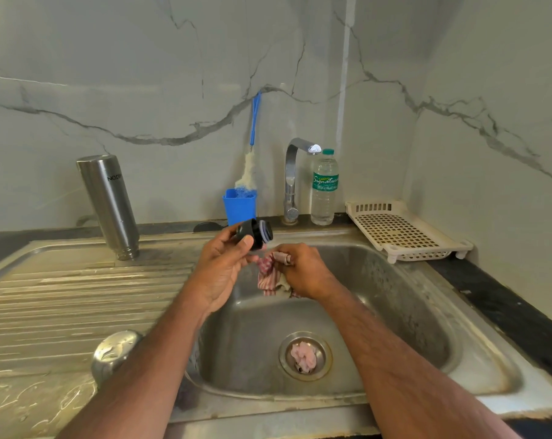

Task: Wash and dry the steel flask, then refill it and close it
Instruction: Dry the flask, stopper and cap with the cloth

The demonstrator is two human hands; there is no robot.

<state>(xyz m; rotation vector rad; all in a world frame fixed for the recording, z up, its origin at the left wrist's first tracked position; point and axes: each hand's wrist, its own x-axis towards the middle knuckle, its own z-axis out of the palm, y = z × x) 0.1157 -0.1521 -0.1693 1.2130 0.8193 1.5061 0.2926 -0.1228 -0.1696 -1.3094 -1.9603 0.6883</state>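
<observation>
The steel flask (110, 204) stands upside down, mouth down, on the ribbed drainboard (62, 296) at the left, leaning slightly. Its black inner stopper (258, 235) is held over the sink's far edge by my left hand (222, 270), thumb and fingers curled round it. My right hand (303, 270) grips a bunched red-checked cloth (273, 274) just below and right of the stopper, above the sink basin (395, 299). The flask's domed steel cap (115, 353) lies on the drainboard near the front, partly hidden behind my left forearm.
A tap (292, 182) rises behind the basin, with a plastic water bottle (323, 188) beside it. A blue cup (240, 207) holds a bottle brush (251, 153). A cream plastic rack (404, 229) sits at the right. A pink rag (304, 356) lies in the drain.
</observation>
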